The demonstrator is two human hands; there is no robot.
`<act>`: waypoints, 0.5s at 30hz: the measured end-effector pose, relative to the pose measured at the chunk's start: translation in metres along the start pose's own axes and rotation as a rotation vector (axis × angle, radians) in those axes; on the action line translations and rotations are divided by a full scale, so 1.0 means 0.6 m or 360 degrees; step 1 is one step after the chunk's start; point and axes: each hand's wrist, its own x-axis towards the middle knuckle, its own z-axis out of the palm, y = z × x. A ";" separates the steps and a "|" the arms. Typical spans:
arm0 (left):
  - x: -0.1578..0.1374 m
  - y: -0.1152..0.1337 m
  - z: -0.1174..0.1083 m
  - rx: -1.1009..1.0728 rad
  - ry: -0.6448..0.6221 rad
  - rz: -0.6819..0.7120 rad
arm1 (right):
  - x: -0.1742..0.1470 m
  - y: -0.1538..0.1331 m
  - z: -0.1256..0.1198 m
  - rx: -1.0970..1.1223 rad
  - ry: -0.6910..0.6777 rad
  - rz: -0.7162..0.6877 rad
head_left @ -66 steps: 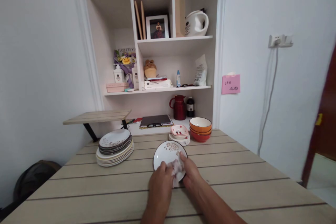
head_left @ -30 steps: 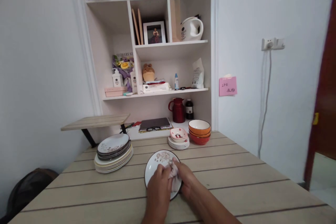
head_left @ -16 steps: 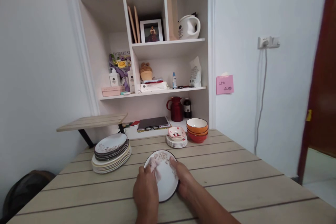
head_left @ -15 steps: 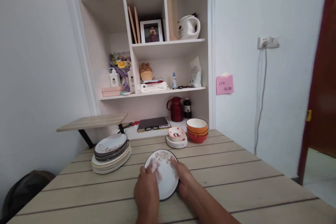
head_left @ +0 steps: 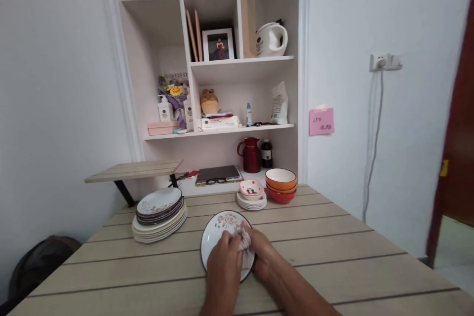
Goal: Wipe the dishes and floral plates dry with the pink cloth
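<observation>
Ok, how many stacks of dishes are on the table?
3: the big plates at the left, the small plates under a pink bowl at the back, and the orange and red bowls just right of those. The plate with the cloth on it looks single.

- Cloth point(head_left: 244, 244): half a second ago on the plate's point(head_left: 213, 242) left side, now on its right, up against the right hand point(head_left: 263, 254).
- Left hand point(head_left: 224, 262): moved from the left rim to over the plate's lower middle.
- Plate: farther from the saucers point(head_left: 252, 205) than two seconds ago.
</observation>
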 end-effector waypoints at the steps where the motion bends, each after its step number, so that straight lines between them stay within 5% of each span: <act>1: 0.002 -0.003 -0.001 0.0052 0.0050 -0.0072 | -0.002 0.002 0.001 -0.0017 -0.0040 -0.0017; 7: 0.005 -0.045 -0.022 0.0189 0.0288 -0.0576 | -0.017 0.015 0.008 -0.0248 -0.0281 -0.0158; 15: 0.004 -0.055 -0.026 0.0230 0.0098 -0.0627 | -0.005 0.008 0.008 -0.0048 0.0041 -0.0168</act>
